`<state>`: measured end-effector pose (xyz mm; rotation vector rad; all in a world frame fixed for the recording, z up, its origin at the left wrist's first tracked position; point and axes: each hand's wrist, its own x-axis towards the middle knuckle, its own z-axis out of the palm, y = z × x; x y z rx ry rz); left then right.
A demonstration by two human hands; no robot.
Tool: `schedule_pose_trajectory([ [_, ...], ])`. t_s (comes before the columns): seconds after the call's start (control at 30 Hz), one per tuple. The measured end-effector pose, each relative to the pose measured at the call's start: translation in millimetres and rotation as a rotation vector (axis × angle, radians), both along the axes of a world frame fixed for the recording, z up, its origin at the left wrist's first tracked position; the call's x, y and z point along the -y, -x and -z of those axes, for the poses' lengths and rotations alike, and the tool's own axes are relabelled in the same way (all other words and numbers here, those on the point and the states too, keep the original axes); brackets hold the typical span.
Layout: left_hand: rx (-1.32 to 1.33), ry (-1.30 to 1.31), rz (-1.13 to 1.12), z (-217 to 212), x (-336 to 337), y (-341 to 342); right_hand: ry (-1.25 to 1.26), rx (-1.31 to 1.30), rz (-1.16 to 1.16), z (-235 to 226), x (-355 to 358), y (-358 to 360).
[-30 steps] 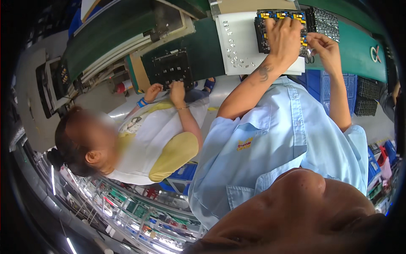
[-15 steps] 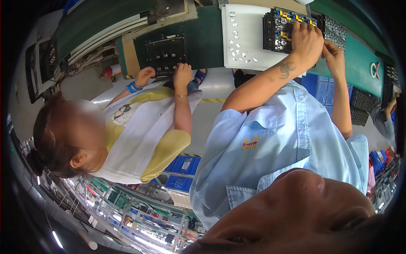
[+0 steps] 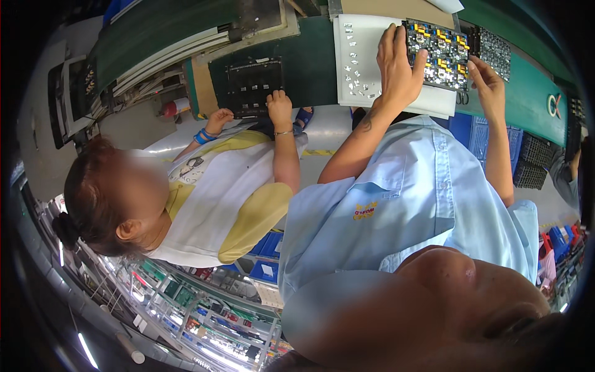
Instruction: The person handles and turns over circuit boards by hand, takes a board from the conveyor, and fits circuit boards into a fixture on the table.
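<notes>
A dark circuit board panel (image 3: 439,56), dotted with yellow, black and silver parts, is between my two hands at the far right of the bench. My left hand (image 3: 400,71) is closed on its left edge, with fingers behind and thumb in front. My right hand (image 3: 488,87) pinches its lower right edge between thumb and fingertips. Behind its right side stands another populated board (image 3: 494,54), grey and dense with parts. Whether more boards lie under the held panel is hidden.
A white foam sheet (image 3: 372,96) with small silver pieces lies left of the panel. Red-handled scissors (image 3: 553,105) rest on the green bench at right. To my left, a co-worker's hands (image 3: 279,108) are at a black tray (image 3: 255,87). Blue crates (image 3: 480,133) stand below the bench.
My left hand has moved from over the boards' face to the panel's left edge. The panel now faces up more fully between both hands. My right hand stays near the right edge.
</notes>
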<state>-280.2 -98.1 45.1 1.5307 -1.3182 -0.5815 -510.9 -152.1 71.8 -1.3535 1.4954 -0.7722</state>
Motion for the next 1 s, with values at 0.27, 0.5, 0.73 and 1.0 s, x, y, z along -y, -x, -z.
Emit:
schedule_pose_trajectory([
  [0.27, -0.065, -0.025, 0.116, 8, -4, -3, 0.028, -0.061, -0.030, 3, -1, -10],
  [0.5, -0.028, 0.017, 0.125, 16, -6, -7, 0.054, -0.047, -0.035, 11, -1, -13],
  [0.73, 0.004, -0.006, 0.165, 12, -9, -13, 0.081, -0.005, -0.016, 15, -2, -18],
  [1.0, -0.037, -0.029, 0.214, 14, -11, -10, 0.103, -0.003, -0.036, 19, 0, -17],
])
